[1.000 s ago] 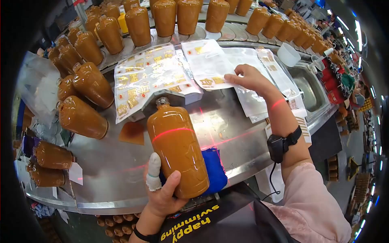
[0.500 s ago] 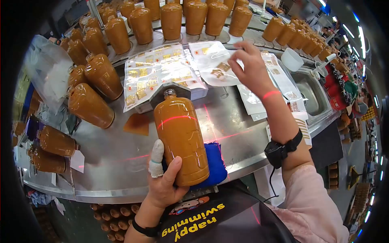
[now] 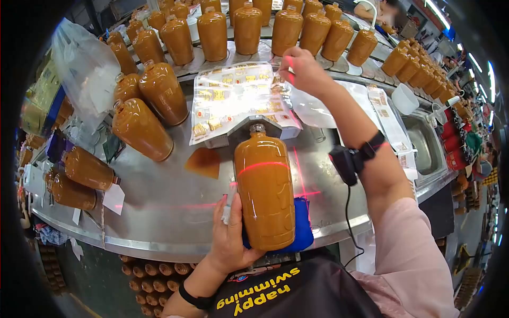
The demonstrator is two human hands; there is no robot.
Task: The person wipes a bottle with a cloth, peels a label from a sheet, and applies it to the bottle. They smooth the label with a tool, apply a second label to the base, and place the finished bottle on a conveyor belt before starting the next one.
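A glossy brown ceramic bottle point(image 3: 264, 193) with raised relief leans back, its neck at a notched grey metal rest point(image 3: 246, 127) and its base by a blue cloth point(image 3: 303, 228). My left hand point(image 3: 230, 233) grips its lower left side; one finger wears a white cover. My right hand point(image 3: 305, 71) is raised beyond the bottle, fingers curled together in a pinch. Whatever they hold is too small or blurred to name. Just below it lie a shiny sheet of gold and red decals point(image 3: 222, 100) and a translucent white sheet point(image 3: 313, 108). Red laser lines cross the bottle and the metal table.
Several brown bottles point(image 3: 142, 130) stand or lean at the left. More line the conveyor point(image 3: 233, 58) behind. A brown flat piece point(image 3: 204, 161) lies left of the rest. On the right are paper strips point(image 3: 382, 106), a white bowl point(image 3: 405, 99) and a sink point(image 3: 424, 143).
My right hand has drawn its fingers together and moved left toward the decal sheet. The view has shifted. My left hand stays on the bottle, its fingers lying more along the side.
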